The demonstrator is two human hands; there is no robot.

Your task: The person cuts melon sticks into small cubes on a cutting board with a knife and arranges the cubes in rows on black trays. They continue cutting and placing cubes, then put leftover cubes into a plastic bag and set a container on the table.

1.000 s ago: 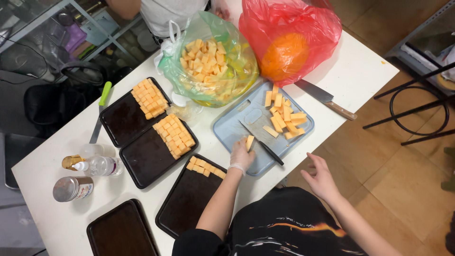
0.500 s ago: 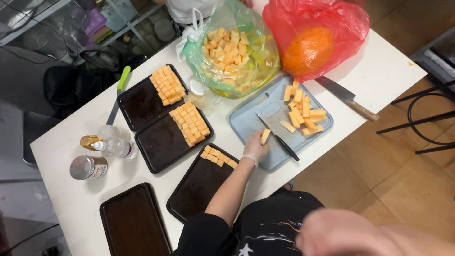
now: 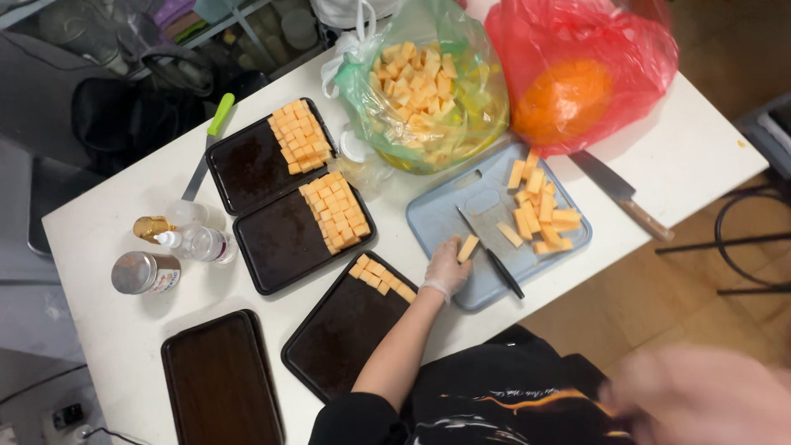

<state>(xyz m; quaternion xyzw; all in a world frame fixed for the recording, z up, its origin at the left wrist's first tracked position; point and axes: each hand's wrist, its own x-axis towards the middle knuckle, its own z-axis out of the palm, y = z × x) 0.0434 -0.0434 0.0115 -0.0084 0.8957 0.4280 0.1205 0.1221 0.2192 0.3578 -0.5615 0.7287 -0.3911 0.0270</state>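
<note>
My left hand (image 3: 446, 268), in a thin clear glove, rests on the near edge of the blue cutting board (image 3: 437, 216) and pinches an orange stick (image 3: 468, 247) of cut food. A black-handled knife (image 3: 493, 255) lies on the board just right of that hand. More orange sticks (image 3: 540, 213) are piled on the board's far right. My right hand (image 3: 700, 395) is a blur at the bottom right, off the table and close to the camera. The black tray (image 3: 334, 338) nearest me has a short row of orange cubes (image 3: 381, 276) at its far end.
Two more black trays (image 3: 247, 169) (image 3: 280, 245) hold blocks of cubes, and a fourth (image 3: 216, 381) is bare. A green bag of cubes (image 3: 420, 82) and a red bag (image 3: 577, 91) stand at the back. A wooden-handled knife (image 3: 622, 195), a green-handled knife (image 3: 206, 148), a spray bottle (image 3: 198, 243) and a can (image 3: 144, 272) lie around.
My right hand has swung from beside the table edge up toward the camera and is now blurred. My left hand stays on the board with the orange stick. The view has shifted slightly.
</note>
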